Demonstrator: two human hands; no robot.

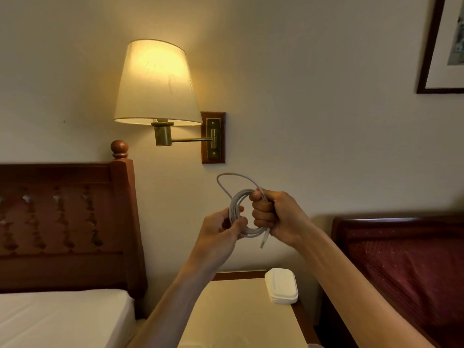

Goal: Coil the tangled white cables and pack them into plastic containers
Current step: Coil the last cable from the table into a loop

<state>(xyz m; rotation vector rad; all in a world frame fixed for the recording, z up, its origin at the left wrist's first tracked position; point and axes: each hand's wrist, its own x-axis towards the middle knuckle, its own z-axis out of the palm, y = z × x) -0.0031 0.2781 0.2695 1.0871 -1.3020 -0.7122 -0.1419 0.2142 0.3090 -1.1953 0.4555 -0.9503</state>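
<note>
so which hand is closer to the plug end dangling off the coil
Right. The right hand grips the coil just beside the dangling connector; the left hand pinches the coil's opposite side, farther away.

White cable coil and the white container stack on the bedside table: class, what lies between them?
In the head view, nothing: below the white cable coil only bare wall shows down to the container stack on the bedside table.

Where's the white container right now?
The white container sits at the nightstand's back right corner, low in the head view, below the hands.
</note>
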